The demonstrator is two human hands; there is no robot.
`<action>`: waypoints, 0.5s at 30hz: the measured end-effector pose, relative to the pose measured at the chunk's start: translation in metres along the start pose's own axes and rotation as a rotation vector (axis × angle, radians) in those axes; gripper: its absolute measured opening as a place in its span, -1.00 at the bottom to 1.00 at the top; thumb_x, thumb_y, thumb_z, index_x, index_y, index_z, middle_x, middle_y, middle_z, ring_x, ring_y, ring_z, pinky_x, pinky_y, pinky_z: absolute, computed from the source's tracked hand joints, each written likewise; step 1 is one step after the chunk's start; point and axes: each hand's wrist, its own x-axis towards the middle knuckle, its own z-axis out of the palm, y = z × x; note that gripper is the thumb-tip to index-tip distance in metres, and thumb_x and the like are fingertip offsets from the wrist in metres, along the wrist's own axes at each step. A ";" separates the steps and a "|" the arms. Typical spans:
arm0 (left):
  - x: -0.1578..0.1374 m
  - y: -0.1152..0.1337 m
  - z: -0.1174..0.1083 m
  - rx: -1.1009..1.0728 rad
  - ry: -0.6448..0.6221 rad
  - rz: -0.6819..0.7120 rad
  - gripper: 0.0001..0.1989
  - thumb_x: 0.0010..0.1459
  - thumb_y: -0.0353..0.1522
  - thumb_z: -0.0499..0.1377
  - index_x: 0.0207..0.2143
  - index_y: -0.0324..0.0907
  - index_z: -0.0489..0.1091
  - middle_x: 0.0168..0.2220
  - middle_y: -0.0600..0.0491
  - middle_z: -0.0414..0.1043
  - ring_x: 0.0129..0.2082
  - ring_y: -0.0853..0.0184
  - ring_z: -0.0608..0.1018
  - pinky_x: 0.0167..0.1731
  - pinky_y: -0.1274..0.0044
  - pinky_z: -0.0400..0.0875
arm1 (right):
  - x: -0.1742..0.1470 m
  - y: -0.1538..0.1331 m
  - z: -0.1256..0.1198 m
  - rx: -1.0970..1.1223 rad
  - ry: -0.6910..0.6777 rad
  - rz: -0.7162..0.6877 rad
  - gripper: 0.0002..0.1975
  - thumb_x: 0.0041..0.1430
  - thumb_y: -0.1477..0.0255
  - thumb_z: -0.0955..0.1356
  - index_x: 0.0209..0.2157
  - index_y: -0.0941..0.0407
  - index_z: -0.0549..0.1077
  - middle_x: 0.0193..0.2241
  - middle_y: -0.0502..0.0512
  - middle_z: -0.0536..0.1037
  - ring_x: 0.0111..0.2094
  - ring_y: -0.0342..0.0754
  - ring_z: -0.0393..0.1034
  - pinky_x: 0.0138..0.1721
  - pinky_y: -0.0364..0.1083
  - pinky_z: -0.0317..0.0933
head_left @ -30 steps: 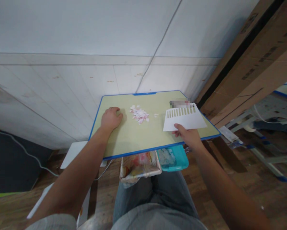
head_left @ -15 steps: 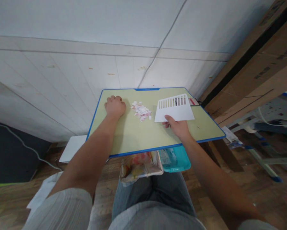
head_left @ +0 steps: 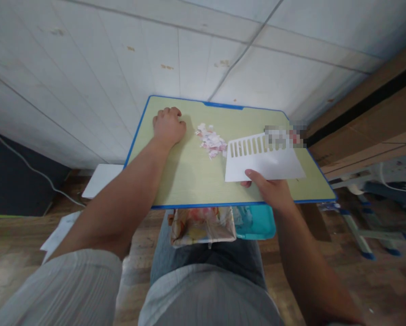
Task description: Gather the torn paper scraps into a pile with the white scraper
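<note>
My right hand (head_left: 269,186) grips the near edge of a white slotted sheet (head_left: 274,166), thumb on top and fingers underneath. A row of long slots runs along the sheet's far side. Its left edge is close to a small heap of torn paper scraps (head_left: 212,141), white and pinkish; whether they touch is hard to tell. To the left of the heap, my left hand (head_left: 169,127) rests palm down on the pale yellow tabletop (head_left: 192,181), its fingers curled in and nothing showing in them.
The table has a blue rim (head_left: 223,106) and stands against a white panelled wall. Below its front edge are a lined open box (head_left: 203,235) and a turquoise tray (head_left: 260,222). Cardboard boxes (head_left: 369,113) lean at the right. A blurred patch hides something behind the sheet.
The camera view has shifted, so the table sits higher in the picture. The white slotted sheet appears nearer the paper scraps. My left hand stays on the table, still curled.
</note>
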 end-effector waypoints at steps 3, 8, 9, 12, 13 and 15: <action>0.001 -0.003 0.004 -0.012 0.021 0.010 -0.50 0.44 -0.39 0.19 0.37 -0.07 0.57 0.39 -0.20 0.58 0.49 -0.21 0.47 0.54 0.02 0.33 | -0.013 -0.005 -0.004 -0.013 -0.046 0.013 -0.55 0.30 0.06 0.57 -0.58 0.00 0.63 -0.50 0.16 0.72 -0.38 0.15 0.68 -0.16 0.10 0.67; 0.005 -0.006 0.011 -0.052 0.021 0.026 -0.52 0.45 -0.40 0.21 0.36 -0.05 0.58 0.38 -0.18 0.61 0.48 -0.17 0.49 0.55 -0.01 0.34 | -0.032 -0.009 -0.004 0.028 -0.060 0.106 -0.56 0.21 -0.01 0.66 -0.49 0.01 0.65 -0.52 0.13 0.73 -0.45 0.16 0.68 -0.22 0.12 0.69; 0.006 -0.006 0.012 -0.056 0.022 0.026 -0.52 0.46 -0.41 0.20 0.36 -0.05 0.58 0.38 -0.18 0.61 0.48 -0.16 0.49 0.55 0.01 0.34 | -0.033 -0.010 -0.004 0.042 -0.062 0.117 -0.57 0.20 -0.01 0.66 -0.47 0.01 0.66 -0.53 0.12 0.73 -0.46 0.16 0.68 -0.22 0.12 0.69; 0.007 -0.006 0.013 -0.053 0.027 0.025 -0.51 0.45 -0.42 0.19 0.36 -0.05 0.59 0.37 -0.17 0.62 0.46 -0.13 0.50 0.55 0.04 0.35 | -0.032 -0.012 -0.003 0.057 -0.027 0.092 -0.59 0.22 0.02 0.65 -0.48 0.01 0.65 -0.53 0.11 0.72 -0.45 0.16 0.68 -0.22 0.12 0.69; 0.007 -0.006 0.013 -0.050 0.027 0.023 -0.50 0.45 -0.42 0.18 0.36 -0.05 0.59 0.37 -0.16 0.62 0.46 -0.13 0.50 0.55 0.05 0.35 | -0.031 -0.012 -0.003 0.048 -0.015 0.075 -0.59 0.24 0.03 0.64 -0.49 0.01 0.65 -0.53 0.11 0.71 -0.44 0.15 0.69 -0.20 0.12 0.70; 0.007 -0.006 0.013 -0.049 0.023 0.018 -0.50 0.45 -0.42 0.18 0.36 -0.04 0.60 0.38 -0.16 0.62 0.46 -0.12 0.50 0.55 0.07 0.34 | -0.029 -0.012 -0.002 0.025 -0.007 0.043 -0.56 0.29 0.02 0.61 -0.52 0.01 0.63 -0.54 0.12 0.70 -0.43 0.15 0.69 -0.19 0.12 0.69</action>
